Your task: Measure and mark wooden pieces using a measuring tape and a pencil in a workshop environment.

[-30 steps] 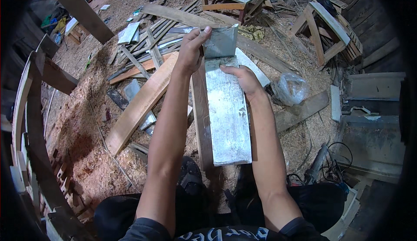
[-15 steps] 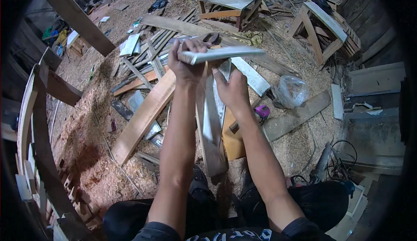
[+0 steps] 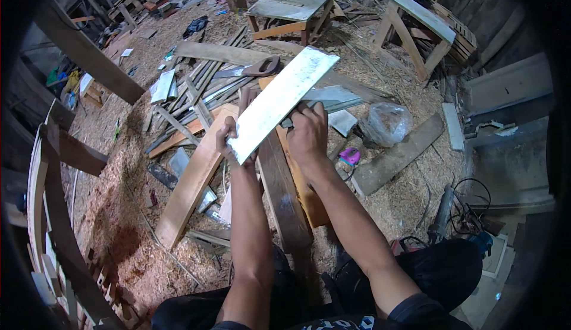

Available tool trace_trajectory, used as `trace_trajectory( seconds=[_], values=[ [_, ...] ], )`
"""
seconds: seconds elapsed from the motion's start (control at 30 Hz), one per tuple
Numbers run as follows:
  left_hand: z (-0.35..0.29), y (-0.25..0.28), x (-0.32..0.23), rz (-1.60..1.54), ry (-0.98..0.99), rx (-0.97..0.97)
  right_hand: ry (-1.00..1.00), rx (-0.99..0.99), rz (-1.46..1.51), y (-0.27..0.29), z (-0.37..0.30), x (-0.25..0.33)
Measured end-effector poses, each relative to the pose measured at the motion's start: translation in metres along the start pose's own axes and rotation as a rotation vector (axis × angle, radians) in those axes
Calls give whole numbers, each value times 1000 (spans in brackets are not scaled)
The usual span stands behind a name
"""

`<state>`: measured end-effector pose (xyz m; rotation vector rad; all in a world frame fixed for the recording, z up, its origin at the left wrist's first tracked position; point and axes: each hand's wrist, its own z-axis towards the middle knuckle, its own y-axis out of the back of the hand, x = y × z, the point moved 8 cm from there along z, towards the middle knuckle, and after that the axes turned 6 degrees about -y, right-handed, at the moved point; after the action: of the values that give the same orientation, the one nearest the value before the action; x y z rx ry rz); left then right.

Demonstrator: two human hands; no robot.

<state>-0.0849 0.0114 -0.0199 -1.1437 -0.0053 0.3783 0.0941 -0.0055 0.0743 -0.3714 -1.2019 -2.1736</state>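
My left hand is closed on the lower end of a white-faced board. The board is raised, slanting up toward the far right with its broad pale face showing. My right hand is closed around the near end of a second, grey-white board, partly hidden behind the first. Below my hands lie a dark brown plank and an orange-brown board. Just beyond them rests a handsaw with a brown handle.
Left of my hands lies a light wooden plank. To the right are a purple tape measure, a clear plastic bag and a grey plank. Low wooden stands stand farther off. Wood shavings cover the floor.
The boards, seen edge-on together before, are now apart. The white-faced one has tilted its face into view in my left hand; my right hand has the grey-white one. The view has shifted slightly.
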Motion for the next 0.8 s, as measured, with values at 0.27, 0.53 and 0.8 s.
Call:
trace_trajectory(
  seconds=[0.27, 0.53, 0.8],
  values=[
    [-30, 24, 18, 590, 329, -130, 0, 17, 17, -16, -13, -26],
    [-73, 88, 13, 297, 216, -217, 9, 184, 27, -79, -98, -78],
    [-76, 86, -9, 427, 167, -380, -79, 457, 181, -97, -125, -95]
  ],
)
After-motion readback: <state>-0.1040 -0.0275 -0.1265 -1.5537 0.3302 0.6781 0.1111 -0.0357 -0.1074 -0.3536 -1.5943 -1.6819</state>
